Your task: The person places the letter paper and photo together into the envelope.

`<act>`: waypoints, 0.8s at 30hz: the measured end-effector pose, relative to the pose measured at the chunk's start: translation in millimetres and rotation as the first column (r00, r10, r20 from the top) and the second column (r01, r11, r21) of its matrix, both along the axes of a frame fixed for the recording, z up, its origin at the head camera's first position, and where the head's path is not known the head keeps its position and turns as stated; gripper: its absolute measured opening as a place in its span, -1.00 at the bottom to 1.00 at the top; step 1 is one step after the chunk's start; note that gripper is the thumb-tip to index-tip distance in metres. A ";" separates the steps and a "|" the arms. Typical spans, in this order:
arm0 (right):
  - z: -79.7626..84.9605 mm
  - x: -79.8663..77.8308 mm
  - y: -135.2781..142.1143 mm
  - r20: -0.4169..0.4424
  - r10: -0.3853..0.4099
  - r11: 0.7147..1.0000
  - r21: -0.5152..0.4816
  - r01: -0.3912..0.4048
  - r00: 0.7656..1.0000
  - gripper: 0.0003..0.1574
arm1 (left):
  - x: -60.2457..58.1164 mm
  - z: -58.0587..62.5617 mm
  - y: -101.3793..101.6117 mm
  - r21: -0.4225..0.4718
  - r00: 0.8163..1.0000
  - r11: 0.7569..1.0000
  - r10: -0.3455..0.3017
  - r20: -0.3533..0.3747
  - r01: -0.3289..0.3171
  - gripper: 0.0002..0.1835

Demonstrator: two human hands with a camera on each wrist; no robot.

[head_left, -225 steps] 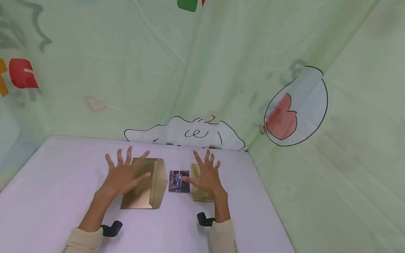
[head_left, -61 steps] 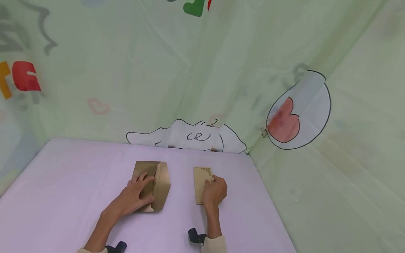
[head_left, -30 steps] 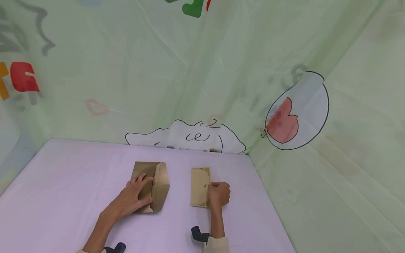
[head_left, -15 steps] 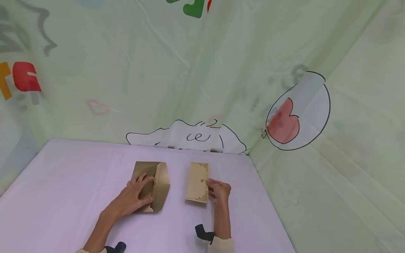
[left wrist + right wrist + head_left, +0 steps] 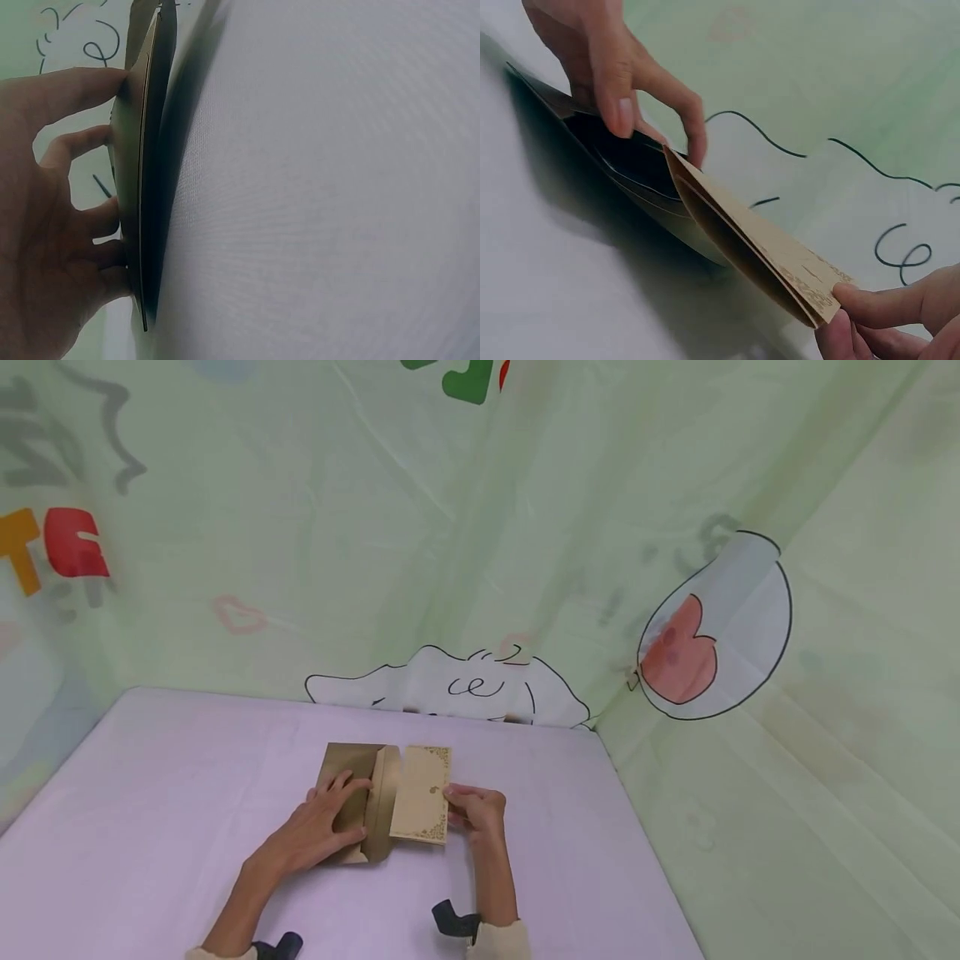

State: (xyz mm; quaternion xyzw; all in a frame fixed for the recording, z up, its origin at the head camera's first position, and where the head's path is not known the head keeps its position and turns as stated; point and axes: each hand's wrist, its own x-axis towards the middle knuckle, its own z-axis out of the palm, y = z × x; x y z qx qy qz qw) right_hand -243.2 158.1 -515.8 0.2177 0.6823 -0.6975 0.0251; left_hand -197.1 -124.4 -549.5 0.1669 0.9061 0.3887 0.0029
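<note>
A gold envelope point(image 5: 347, 760) lies at mid-table with its flap point(image 5: 384, 810) unfolded to the right. My left hand point(image 5: 303, 835) rests spread fingertips and thumb on its body beside the mouth. In the right wrist view the envelope's dark pocket point(image 5: 600, 142) gapes under that thumb. My right hand point(image 5: 482, 810) pinches the right edge of a folded cream-gold card point(image 5: 420, 793) between thumb and fingers. The card has ornate corners and is held over the flap, its left edge overlapping it. From the right wrist, the card's leaves point(image 5: 757, 240) stand slightly apart, far end at the envelope's mouth.
A pale lilac cloth covers the table point(image 5: 187, 777). Behind it hangs a light green curtain point(image 5: 300, 527) printed with cartoon figures, continuing along the right side. Black wrist mounts point(image 5: 453, 918) sit at both wrists.
The small photo seen earlier between envelope and card is out of sight. My right hand has closed the card, gripped its right edge and carried it left to the envelope. The left hand stays put.
</note>
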 end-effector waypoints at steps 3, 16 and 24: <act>-2.7 -0.9 -8.5 -0.017 0.036 0.999 -0.005 -0.036 0.999 -0.78 | -1.4 -0.9 -0.2 -0.007 1.000 1.000 0.000 0.007 0.001 -0.27; -12.1 -3.2 -28.2 -0.043 0.090 0.996 0.003 -0.089 0.995 -0.81 | -6.3 -2.9 1.0 -0.019 1.000 1.000 -0.008 0.022 0.009 -0.24; -13.2 -5.7 -33.0 -0.051 0.064 0.997 0.051 -0.062 0.997 -0.89 | -4.7 -1.3 -0.2 -0.006 0.999 1.000 -0.003 0.043 0.003 -0.23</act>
